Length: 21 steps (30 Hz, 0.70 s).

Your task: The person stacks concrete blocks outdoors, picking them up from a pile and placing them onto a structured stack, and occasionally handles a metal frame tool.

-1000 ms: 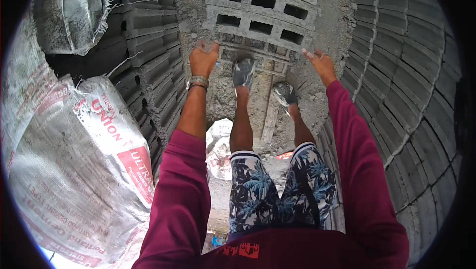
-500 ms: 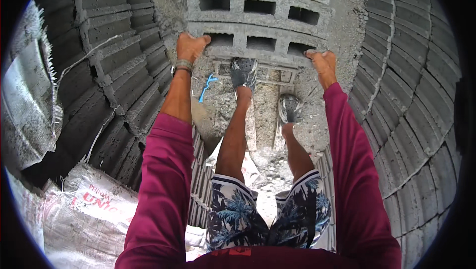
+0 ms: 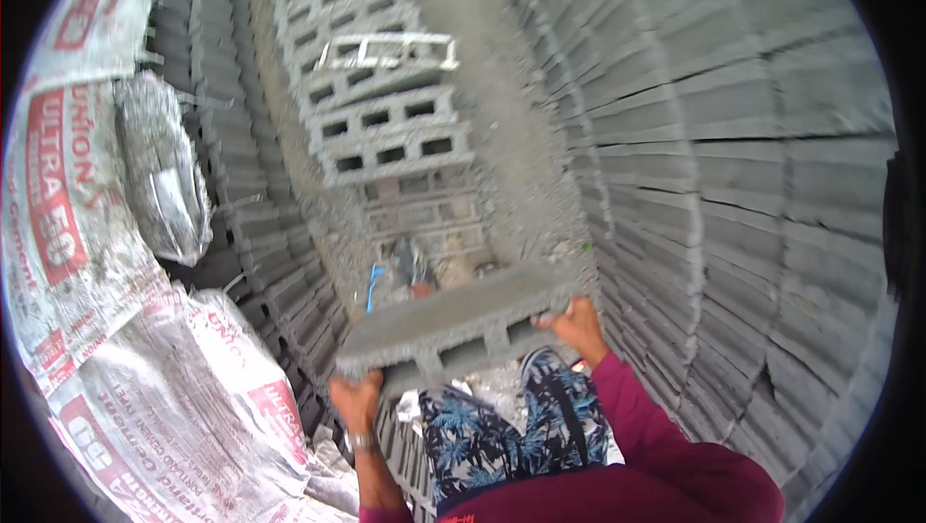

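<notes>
A grey concrete hollow block (image 3: 458, 316) is lifted in front of my legs, tilted, its hollow openings facing toward me and its right end a little farther off. My left hand (image 3: 356, 401) grips its left end, with the thumb at an opening and the fingers mostly hidden behind it. At the right end, my right hand (image 3: 577, 330) is closed round the block's edge, its thumb by the last opening. Beyond stands a row of similar hollow blocks (image 3: 391, 137), set close together, apart from both hands.
Tall stacks of blocks wall in both sides, the right stack (image 3: 637, 176) and the left stack (image 3: 256, 253). Cement bags (image 3: 183, 378) lie along the left. A pale frame (image 3: 386, 38) rests on the row. A blue strip (image 3: 373, 287) and slatted boards (image 3: 424, 214) lie on the gravelly ground.
Both hands have pulled the nearest block off the row and raised it toward my body. My view has swung, so the row now appears farther off and to the left.
</notes>
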{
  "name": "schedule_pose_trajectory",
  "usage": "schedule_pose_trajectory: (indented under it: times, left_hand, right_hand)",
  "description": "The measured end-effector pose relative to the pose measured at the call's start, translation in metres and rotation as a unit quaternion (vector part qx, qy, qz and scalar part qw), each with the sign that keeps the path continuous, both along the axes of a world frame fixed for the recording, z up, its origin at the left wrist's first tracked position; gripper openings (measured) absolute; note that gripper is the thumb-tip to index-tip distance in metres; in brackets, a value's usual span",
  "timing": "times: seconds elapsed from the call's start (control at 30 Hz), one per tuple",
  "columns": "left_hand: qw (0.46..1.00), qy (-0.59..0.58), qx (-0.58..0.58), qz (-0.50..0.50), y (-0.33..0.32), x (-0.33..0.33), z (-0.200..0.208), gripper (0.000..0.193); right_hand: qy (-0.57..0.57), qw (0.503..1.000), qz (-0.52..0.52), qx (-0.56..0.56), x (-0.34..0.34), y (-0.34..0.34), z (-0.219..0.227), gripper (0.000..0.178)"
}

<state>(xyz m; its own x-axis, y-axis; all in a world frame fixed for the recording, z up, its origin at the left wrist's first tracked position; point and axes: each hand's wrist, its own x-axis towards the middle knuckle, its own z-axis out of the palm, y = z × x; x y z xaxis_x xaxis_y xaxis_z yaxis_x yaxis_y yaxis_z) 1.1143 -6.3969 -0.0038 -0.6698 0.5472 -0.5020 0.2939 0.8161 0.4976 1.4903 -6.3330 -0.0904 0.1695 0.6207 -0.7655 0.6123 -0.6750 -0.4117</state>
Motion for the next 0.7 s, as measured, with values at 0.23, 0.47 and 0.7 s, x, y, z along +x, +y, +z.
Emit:
schedule_pose_trajectory:
  times: [0.23, 0.47, 0.7]
  left_hand:
    - [0.985, -0.014, -0.111, -0.129, -0.174, -0.001, 0.113, 0.040]
    - [0.980, -0.064, 0.188, -0.018, -0.214, 0.027, 0.169, 0.042]
    - [0.956, -0.009, 0.259, -0.138, -0.264, 0.073, 0.292, 0.036]
  right_hand:
    - [-0.058, 0.997, 0.039, -0.036, 0.044, -0.072, 0.226, 0.055]
    - [-0.086, 0.996, -0.011, 0.022, 0.063, -0.185, 0.330, 0.051]
    - [-0.112, 0.961, -0.102, 0.232, 0.088, -0.344, 0.442, 0.049]
